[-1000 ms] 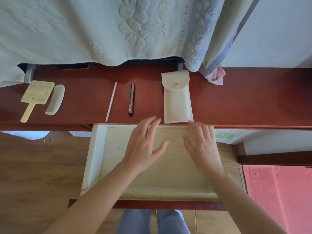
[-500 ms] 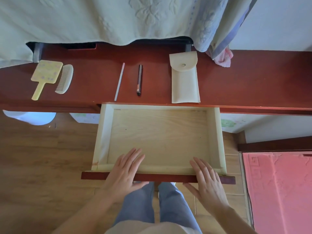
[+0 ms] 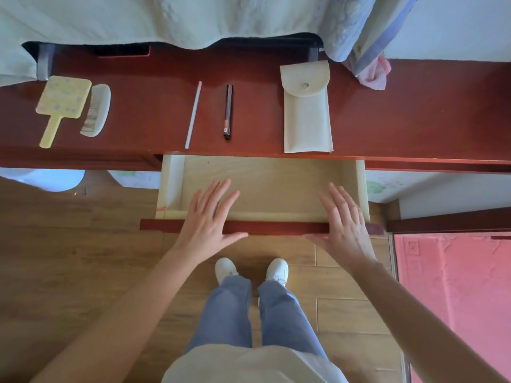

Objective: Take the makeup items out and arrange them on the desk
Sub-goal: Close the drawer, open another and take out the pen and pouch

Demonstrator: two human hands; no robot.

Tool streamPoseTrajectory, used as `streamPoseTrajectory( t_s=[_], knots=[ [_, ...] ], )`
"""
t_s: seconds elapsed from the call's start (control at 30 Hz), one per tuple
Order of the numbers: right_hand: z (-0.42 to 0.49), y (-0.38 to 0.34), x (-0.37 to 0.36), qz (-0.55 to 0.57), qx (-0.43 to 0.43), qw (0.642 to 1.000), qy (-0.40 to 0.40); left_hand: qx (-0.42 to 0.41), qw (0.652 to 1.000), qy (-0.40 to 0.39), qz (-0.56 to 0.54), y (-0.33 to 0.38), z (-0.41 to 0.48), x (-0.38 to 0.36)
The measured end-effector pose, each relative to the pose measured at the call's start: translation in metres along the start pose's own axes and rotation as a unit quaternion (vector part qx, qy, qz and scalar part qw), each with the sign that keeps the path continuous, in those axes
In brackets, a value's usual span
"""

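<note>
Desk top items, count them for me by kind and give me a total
Hand mirror: 1
Comb: 1
Thin white stick: 1
Dark makeup pen: 1
Cream pouch: 1
Total: 5

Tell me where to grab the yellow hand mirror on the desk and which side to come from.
Grip the hand mirror by its narrow handle, which points toward the desk's front edge. Come from the front or its left; the comb lies close along its right side, crowding that approach.
</note>
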State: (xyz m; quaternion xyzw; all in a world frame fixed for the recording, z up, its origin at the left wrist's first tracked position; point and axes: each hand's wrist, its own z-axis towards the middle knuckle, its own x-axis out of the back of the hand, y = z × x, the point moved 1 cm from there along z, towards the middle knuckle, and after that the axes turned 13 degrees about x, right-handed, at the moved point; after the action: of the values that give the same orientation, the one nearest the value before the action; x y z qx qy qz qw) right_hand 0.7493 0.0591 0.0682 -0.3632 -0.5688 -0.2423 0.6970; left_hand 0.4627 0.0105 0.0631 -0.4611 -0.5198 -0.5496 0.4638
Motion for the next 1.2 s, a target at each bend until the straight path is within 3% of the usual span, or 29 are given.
streamPoseTrajectory(
  t_s=[0.37,0.73,0.93,1.2],
  knots=[
    [0.076,0.029,0.004,-0.055,-0.008,0.997,0.053,0.048,0.997,0.048,0.034,-0.005,0.079,0.006],
    [0.109,0.028,-0.001,-0.112,-0.095,0.984,0.099,0.089,0.992,0.072,0.048,0.005,0.119,0.006],
    [0.112,0.029,-0.003,-0.125,-0.111,0.981,0.103,0.069,0.992,0.076,0.069,0.012,0.121,0.002],
    [0.106,0.021,0.008,-0.085,-0.117,0.984,0.108,0.071,0.997,0.039,-0.009,0.032,0.119,0.015]
  ],
)
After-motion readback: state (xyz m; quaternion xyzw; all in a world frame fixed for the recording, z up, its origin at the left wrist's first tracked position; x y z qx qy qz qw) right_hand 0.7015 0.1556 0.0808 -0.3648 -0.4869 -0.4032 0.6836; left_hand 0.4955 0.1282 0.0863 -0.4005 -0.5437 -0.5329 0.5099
